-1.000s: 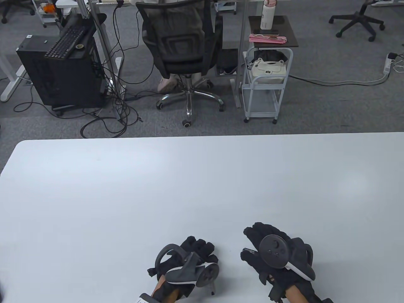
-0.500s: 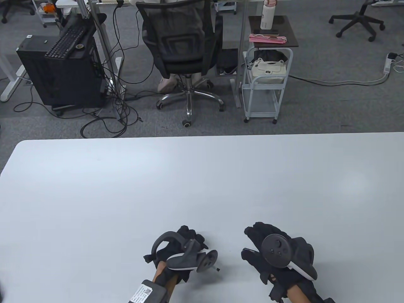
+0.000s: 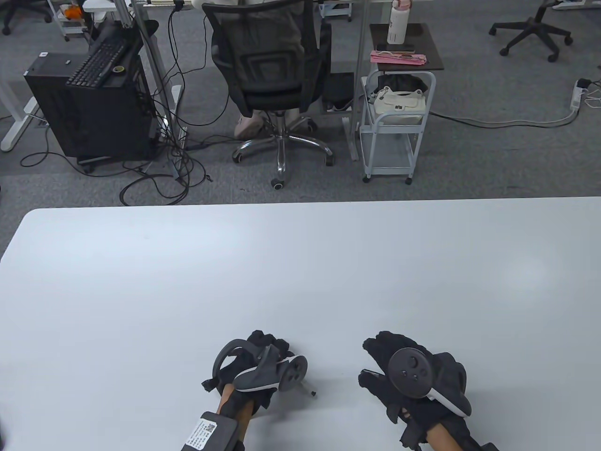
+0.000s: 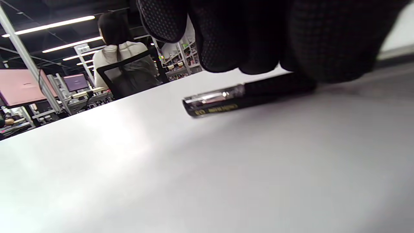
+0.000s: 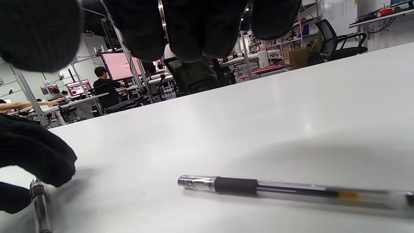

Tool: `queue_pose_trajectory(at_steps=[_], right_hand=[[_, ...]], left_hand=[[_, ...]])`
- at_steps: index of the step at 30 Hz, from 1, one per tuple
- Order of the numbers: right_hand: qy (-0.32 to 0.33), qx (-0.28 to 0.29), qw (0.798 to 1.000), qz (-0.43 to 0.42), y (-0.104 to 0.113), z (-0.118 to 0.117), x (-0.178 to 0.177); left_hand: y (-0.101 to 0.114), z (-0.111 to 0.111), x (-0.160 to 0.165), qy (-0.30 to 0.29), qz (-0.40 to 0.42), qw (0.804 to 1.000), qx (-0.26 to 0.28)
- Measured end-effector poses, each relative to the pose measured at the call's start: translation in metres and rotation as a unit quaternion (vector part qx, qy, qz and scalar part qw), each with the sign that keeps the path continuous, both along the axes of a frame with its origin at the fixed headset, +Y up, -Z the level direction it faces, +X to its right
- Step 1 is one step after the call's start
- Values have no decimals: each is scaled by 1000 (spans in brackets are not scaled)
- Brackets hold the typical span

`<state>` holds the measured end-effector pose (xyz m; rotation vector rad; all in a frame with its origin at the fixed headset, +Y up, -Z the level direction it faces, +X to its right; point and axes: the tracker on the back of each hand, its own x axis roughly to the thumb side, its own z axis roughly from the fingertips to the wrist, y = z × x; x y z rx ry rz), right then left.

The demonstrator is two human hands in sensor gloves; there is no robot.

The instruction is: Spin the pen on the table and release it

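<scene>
My left hand (image 3: 263, 350) is low at the table's (image 3: 300, 263) near edge, and its fingers (image 4: 245, 38) press on the dark grip end of a black pen (image 4: 223, 97) lying on the white top. The pen's tip (image 3: 310, 391) pokes out to the right from under the tracker. My right hand (image 3: 375, 362) rests palm down to the right, with its fingers (image 5: 200, 29) spread and holding nothing. A second pen (image 5: 291, 190), clear with a black grip, lies free on the table under it. In the right wrist view the left hand (image 5: 32, 155) and its pen's end (image 5: 40, 204) show at the left.
The white table stretches wide beyond both hands. Past its far edge are a black office chair (image 3: 267, 61), a computer tower with a keyboard (image 3: 94, 103) and a white trolley (image 3: 399, 122) on grey carpet.
My left hand has slid left and away from the table's near edge, taking the pen with it; the pen's tip moved up and to the left. My right hand has stayed put.
</scene>
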<state>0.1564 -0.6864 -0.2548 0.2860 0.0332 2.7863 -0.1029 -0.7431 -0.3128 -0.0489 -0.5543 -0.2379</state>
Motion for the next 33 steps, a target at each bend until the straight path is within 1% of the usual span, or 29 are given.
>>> queue_pose_trajectory(at_steps=[2, 7, 9, 12, 13, 14, 16, 18, 19, 22, 28, 29, 31, 33], right_hand=[[0, -2, 1000, 0, 0, 0, 0], [2, -3, 1000, 2, 0, 0, -1], [4, -3, 1000, 3, 0, -1, -1], [6, -4, 1000, 6, 0, -1, -2], [6, -4, 1000, 7, 0, -1, -2], [6, -4, 1000, 6, 0, -1, -1], [5, -5, 1000, 4, 0, -1, -1], [4, -5, 1000, 3, 0, -1, 0], [4, -5, 1000, 3, 0, -1, 0], [4, -5, 1000, 1, 0, -1, 0], [-4, -11, 1000, -3, 0, -2, 3], [-7, -12, 1000, -3, -1, -3, 4], [-13, -17, 1000, -4, -1, -5, 7], [-23, -18, 1000, 0, 0, -6, 10]], left_hand=[[4, -1, -6, 21, 2, 1000, -3], [5, -3, -6, 33, -19, 999, -2], [3, -4, -3, 31, -27, 999, 1], [-5, -8, 2, 47, -56, 997, -4], [-6, -9, 2, 55, -55, 997, -17], [-6, -9, 2, 70, -43, 996, -19], [-1, -9, -2, 67, -23, 997, -9], [3, -7, -9, 81, 0, 996, -22], [5, -6, -13, 88, 6, 996, -19], [17, -1, -23, 98, 23, 995, 3], [56, 24, -33, 90, 115, 988, 58], [65, 30, -33, 88, 143, 983, 74], [76, 40, -33, 82, 182, 976, 88], [84, 47, -35, 78, 222, 966, 105]])
